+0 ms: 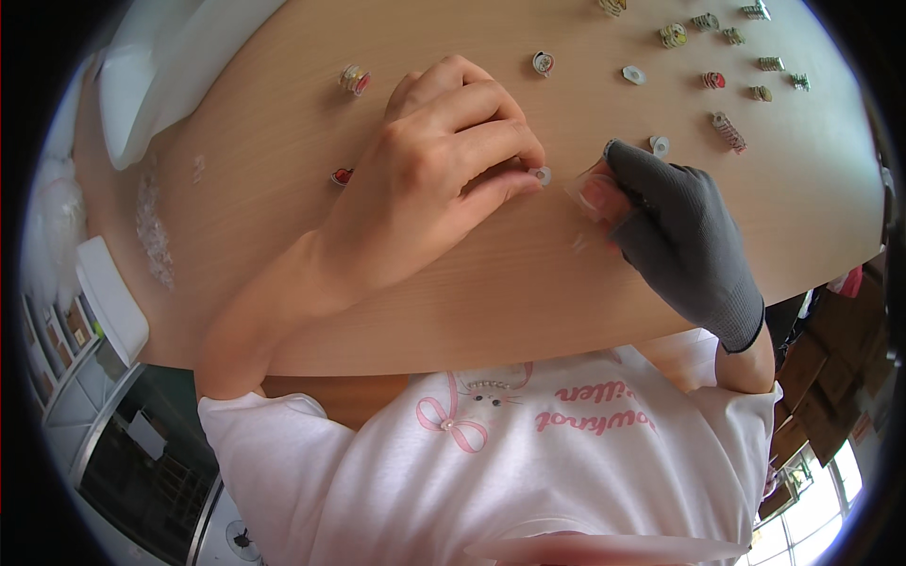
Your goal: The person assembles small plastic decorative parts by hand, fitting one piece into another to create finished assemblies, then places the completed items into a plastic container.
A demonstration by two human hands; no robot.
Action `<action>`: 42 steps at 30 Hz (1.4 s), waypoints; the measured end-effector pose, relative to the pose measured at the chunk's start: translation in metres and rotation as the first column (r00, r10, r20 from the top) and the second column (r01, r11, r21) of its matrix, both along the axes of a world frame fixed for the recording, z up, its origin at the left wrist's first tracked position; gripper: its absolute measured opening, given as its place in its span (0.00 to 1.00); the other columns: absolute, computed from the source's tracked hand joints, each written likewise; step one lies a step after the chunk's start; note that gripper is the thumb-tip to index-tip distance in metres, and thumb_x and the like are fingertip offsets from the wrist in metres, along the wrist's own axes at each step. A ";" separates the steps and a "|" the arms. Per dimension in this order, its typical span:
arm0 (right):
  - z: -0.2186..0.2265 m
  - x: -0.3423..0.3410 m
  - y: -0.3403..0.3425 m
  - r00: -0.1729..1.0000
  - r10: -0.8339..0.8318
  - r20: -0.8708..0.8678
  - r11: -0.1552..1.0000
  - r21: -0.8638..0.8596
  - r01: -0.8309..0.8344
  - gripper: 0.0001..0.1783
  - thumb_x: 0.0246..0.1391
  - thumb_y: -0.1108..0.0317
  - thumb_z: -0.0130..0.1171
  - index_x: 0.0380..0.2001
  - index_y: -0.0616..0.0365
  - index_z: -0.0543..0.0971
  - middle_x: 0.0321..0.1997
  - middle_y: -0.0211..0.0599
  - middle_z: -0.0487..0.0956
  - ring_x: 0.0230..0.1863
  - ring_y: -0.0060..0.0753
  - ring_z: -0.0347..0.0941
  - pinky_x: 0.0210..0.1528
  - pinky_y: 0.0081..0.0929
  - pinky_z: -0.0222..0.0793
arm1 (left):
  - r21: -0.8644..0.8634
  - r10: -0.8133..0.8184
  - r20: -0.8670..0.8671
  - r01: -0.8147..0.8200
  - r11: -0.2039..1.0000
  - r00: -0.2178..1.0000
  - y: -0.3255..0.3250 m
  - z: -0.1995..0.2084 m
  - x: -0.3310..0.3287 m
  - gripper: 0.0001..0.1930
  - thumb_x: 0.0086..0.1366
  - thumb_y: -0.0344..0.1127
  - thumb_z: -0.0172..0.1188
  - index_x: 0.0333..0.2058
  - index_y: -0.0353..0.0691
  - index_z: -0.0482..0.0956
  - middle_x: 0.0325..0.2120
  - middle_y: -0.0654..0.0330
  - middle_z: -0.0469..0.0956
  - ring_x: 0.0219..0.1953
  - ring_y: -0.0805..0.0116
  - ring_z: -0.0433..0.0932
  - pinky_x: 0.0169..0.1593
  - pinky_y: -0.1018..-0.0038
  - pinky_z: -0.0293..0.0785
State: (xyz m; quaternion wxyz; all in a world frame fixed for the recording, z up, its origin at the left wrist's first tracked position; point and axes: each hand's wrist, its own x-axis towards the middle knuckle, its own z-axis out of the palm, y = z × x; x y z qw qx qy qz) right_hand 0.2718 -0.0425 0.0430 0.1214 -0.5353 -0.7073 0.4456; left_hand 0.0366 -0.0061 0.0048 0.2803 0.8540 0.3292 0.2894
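Observation:
My bare left hand (444, 156) is over the middle of the table, its thumb and fingertips pinched on a small whitish disc (541, 176) with a dark centre. Facing it a short way to the right, my right hand (684, 217) wears a grey fingerless glove. Its bare thumb and fingers press together on a small clear plastic piece (578, 191), partly blurred. Two similar whitish discs (659, 146) lie beyond the right hand. A small red piece (343, 176) shows partly from behind my left wrist, and a round picture piece (543, 63) lies beyond my fingers.
Several small coil-like pieces (729, 133) are scattered at the far right of the wooden table (453, 321). A red and gold one (355, 79) stands far left. Crumpled clear plastic (153, 231) lies near the left edge, below a white translucent container (160, 75).

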 end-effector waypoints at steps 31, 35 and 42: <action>0.014 -0.021 0.034 0.996 -0.081 0.023 0.883 -0.462 0.083 0.16 0.63 0.65 0.54 0.24 0.65 0.76 0.13 0.38 0.74 0.15 0.33 0.71 0.24 0.32 0.67 | -0.021 0.099 0.081 -0.098 0.995 0.992 -0.012 -0.009 0.002 0.11 0.42 0.27 0.76 0.27 0.40 0.84 0.29 0.65 0.78 0.40 0.61 0.75 0.45 0.67 0.64; 0.012 -0.018 0.027 0.996 -0.086 0.011 0.906 -0.415 0.083 0.16 0.64 0.66 0.53 0.23 0.65 0.75 0.13 0.38 0.74 0.14 0.34 0.72 0.23 0.32 0.67 | -0.015 0.105 0.079 -0.104 0.994 0.991 -0.013 -0.007 0.004 0.11 0.42 0.28 0.76 0.27 0.40 0.83 0.29 0.65 0.78 0.40 0.61 0.75 0.46 0.67 0.64; 0.006 -0.020 0.016 0.981 -0.187 -0.045 0.913 -0.376 0.157 0.18 0.70 0.62 0.51 0.28 0.63 0.75 0.14 0.29 0.71 0.14 0.14 0.65 0.17 0.18 0.58 | -0.014 0.106 0.071 -0.106 0.994 0.992 -0.013 -0.008 0.003 0.12 0.41 0.28 0.76 0.26 0.40 0.84 0.29 0.65 0.78 0.40 0.61 0.75 0.46 0.67 0.63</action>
